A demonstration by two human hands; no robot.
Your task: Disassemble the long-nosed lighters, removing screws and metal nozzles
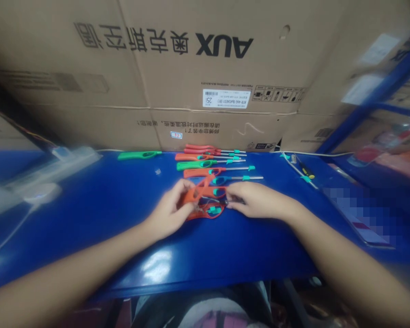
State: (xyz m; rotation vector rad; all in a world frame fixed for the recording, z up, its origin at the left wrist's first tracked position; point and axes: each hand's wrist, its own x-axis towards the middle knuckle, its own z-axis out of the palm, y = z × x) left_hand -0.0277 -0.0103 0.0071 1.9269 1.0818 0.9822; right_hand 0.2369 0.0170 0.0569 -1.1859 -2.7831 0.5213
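My left hand is closed on an orange lighter casing, thumb and fingers at its handle end. Just below that, an orange half-shell lies with its inside showing, a green trigger piece in it. At the front end of these parts, my right hand pinches a slim dark piece, mostly hidden by the fingers. Thin metal parts show between the two hands. Behind them, several long-nosed lighters lie in a row, among them an orange lighter, a green lighter and a blue lighter.
A large cardboard box walls off the back of the blue table. A green lighter handle lies back left, near a white power strip. Right are a yellow-and-black screwdriver, a loose metal tube and a phone.
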